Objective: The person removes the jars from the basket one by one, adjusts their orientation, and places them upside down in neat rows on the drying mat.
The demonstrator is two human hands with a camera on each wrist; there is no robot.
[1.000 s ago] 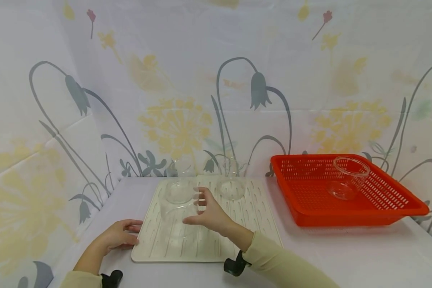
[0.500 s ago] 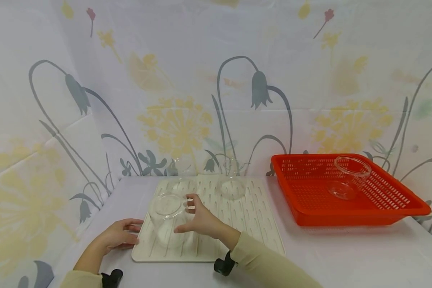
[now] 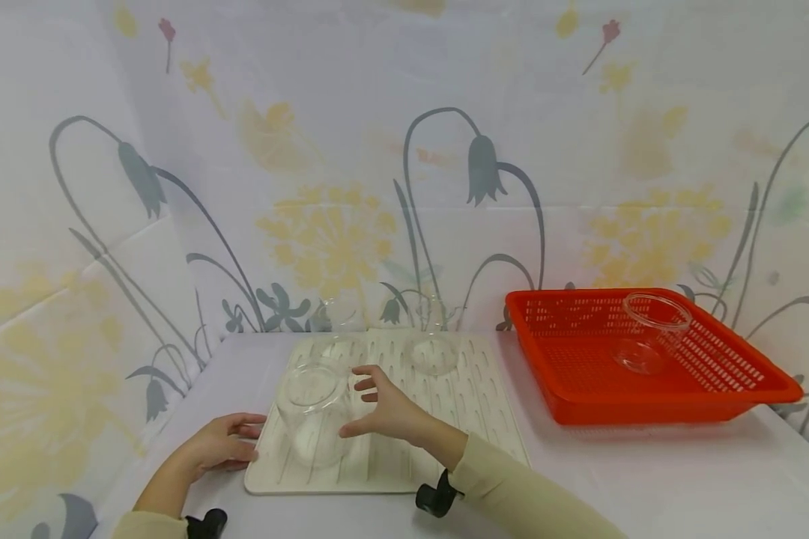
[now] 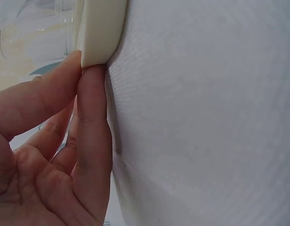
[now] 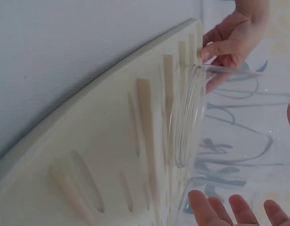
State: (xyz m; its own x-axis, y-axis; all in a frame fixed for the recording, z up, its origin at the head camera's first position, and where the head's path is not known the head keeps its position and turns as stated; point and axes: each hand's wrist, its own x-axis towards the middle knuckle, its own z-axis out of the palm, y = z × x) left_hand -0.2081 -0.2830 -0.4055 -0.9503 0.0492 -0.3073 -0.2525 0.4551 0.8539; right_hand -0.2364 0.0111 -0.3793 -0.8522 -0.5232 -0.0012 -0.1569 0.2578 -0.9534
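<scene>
A clear plastic cup stands upside down on the front left of the ribbed cream drying mat. Just right of it is my right hand, thumb and fingers spread in a wide curve with nothing held. The right wrist view shows the cup's rim down on the mat and my fingertips apart from the wall. At the mat's left edge, my left hand pinches the border; its thumb lies on the upper side and a finger presses against the edge.
Two more clear cups, one at back left and one further right, stand inverted on the mat. A red perforated basket at right holds another clear cup, upright. A flower-printed curtain hangs behind the white table.
My right hand has moved the cup left and toward me, set it upside down, then let go and drawn back slightly to the right. The left hand stays at the mat's edge.
</scene>
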